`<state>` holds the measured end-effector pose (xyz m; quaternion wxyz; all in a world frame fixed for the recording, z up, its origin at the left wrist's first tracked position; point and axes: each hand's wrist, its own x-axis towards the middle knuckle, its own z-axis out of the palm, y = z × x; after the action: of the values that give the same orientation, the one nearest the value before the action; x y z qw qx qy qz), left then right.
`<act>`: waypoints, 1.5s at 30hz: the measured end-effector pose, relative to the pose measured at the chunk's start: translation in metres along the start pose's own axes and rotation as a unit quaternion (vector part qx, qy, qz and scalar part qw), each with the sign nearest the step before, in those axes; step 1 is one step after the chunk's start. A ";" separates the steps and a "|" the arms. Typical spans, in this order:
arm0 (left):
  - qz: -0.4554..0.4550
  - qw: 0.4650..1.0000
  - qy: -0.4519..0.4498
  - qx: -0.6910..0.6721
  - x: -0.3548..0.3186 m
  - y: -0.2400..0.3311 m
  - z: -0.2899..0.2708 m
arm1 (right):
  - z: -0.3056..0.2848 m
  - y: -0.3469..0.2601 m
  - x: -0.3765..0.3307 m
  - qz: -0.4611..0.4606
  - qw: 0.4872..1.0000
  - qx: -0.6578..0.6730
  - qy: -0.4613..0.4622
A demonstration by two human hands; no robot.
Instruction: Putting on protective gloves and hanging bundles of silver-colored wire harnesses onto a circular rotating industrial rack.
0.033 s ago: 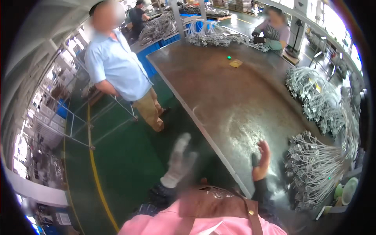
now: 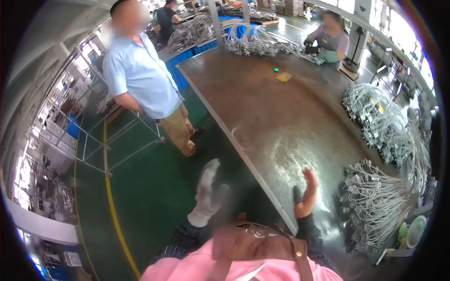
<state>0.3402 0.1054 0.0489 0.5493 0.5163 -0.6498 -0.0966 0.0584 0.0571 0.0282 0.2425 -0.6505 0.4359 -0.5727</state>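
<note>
By the table (image 2: 243, 103), left hand (image 2: 206, 199) and right hand (image 2: 307, 203) shift slightly left, spread, seemingly empty. Nearest cable bundle (image 2: 375, 201) stays untouched.

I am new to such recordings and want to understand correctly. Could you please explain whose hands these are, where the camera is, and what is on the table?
There is no machine: each grip is the camera wearer's own hand. The camera is the left one of a fisheye pair on the head, looking down, so straight edges bend. The left grip, in a pale glove, is raised beside the worktable; the right grip, with bare fingers, appears over it. Both are open and hold nothing. Bundles of white cables lie along the worktable's right side and far end. A person in a light blue shirt stands on the left.
</note>
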 end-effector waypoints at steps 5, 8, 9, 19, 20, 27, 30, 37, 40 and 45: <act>-0.164 0.982 0.023 -0.089 -0.040 -0.025 -0.036 | 0.087 -0.051 -0.002 0.043 0.987 0.096 -0.125; -0.118 0.985 0.043 -0.121 -0.054 -0.026 -0.034 | 0.090 -0.050 -0.003 -0.042 0.989 0.046 -0.133; -0.130 0.984 0.033 -0.114 -0.053 -0.028 -0.035 | 0.092 -0.047 -0.005 -0.018 0.989 0.052 -0.140; -0.124 0.986 0.019 -0.105 -0.048 -0.025 -0.017 | 0.078 -0.034 -0.009 0.011 0.989 0.054 -0.139; -0.143 0.985 0.003 -0.094 -0.045 -0.021 -0.014 | 0.075 -0.032 -0.010 0.011 0.989 0.052 -0.138; -0.089 0.989 -0.083 -0.088 -0.030 0.005 -0.008 | 0.050 -0.029 -0.001 -0.045 0.988 -0.034 -0.145; -0.127 0.972 -0.151 -0.129 -0.022 0.011 0.003 | 0.043 -0.019 -0.003 0.033 0.952 -0.021 -0.305; -0.131 0.950 -0.276 -0.069 -0.031 0.001 0.010 | 0.037 0.005 -0.038 0.048 0.953 -0.034 -0.298; -0.186 0.935 -0.285 -0.095 -0.029 0.007 0.007 | 0.036 0.005 -0.038 0.023 0.948 -0.044 -0.315; -0.137 0.943 -0.288 -0.097 -0.029 0.002 0.013 | 0.035 0.005 -0.037 0.019 0.957 -0.057 -0.285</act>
<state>0.3247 0.1233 0.0276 0.3673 0.4947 -0.6909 -0.3782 0.0919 0.0792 -0.0038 0.3300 -0.7910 0.3926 -0.3335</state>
